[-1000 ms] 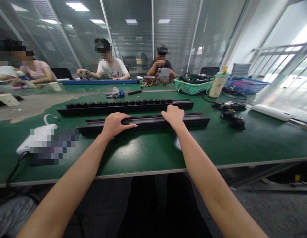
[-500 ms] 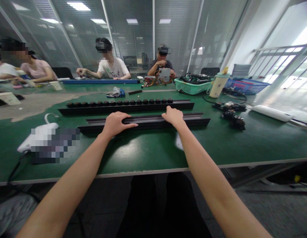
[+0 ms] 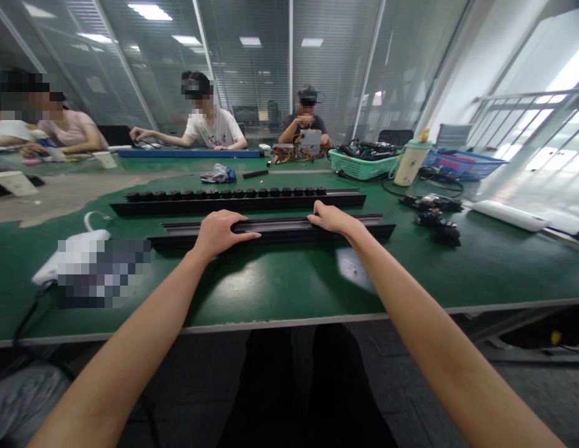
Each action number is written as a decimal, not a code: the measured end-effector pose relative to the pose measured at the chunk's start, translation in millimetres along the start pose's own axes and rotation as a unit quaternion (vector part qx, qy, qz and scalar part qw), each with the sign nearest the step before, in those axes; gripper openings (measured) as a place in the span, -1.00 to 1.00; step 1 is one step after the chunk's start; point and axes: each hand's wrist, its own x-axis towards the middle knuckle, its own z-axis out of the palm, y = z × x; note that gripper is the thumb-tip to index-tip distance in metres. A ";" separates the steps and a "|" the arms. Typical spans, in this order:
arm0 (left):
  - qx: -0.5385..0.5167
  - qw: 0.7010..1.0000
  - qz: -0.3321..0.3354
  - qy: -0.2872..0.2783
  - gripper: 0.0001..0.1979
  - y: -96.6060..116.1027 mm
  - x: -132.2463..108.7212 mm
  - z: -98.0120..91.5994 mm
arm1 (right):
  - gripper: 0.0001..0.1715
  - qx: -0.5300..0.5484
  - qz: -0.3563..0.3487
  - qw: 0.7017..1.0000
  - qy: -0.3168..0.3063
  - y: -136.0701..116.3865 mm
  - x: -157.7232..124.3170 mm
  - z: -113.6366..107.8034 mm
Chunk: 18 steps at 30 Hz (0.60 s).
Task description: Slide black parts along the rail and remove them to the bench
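Just shifted: the right hand point(image 3: 335, 219) has eased a little rightward along the rail, turning at the wrist so that its forearm swings further out and its fingers point left.
Left hand: the left hand point(image 3: 218, 233) lies across the rail's left portion, arched over it.
Finger state: both sets of fingers point(image 3: 246, 234) are extended and close together on the rail, neither spread wide nor clearly wrapped beneath it; how firmly they hold cannot be told.
Rail: the long black metal rail point(image 3: 289, 229) lies lengthwise on the green workbench point(image 3: 476, 274), under both hands.
Beside it: a second black rail point(image 3: 238, 204), set with a row of round black knobs, lies parallel just beyond.
Right side: black electronic assemblies point(image 3: 434, 218) and a green plastic basket point(image 3: 362, 168) of cables sit apart from the hands.
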 end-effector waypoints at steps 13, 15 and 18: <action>-0.003 1.000 -0.006 -0.004 -0.30 0.5 -1.4 -0.6 | -0.61 -0.007 0.007 0.990 0.143 -2.2 -21.0 26.8; -0.003 1.000 -0.006 -0.003 -0.31 0.5 -1.4 -0.4 | -0.60 -0.012 0.009 0.989 0.150 -2.6 -21.6 26.7; -0.002 1.000 -0.006 -0.003 -0.31 0.4 -1.1 -0.3 | -0.58 -0.020 0.013 0.987 0.162 -4.7 -22.4 26.8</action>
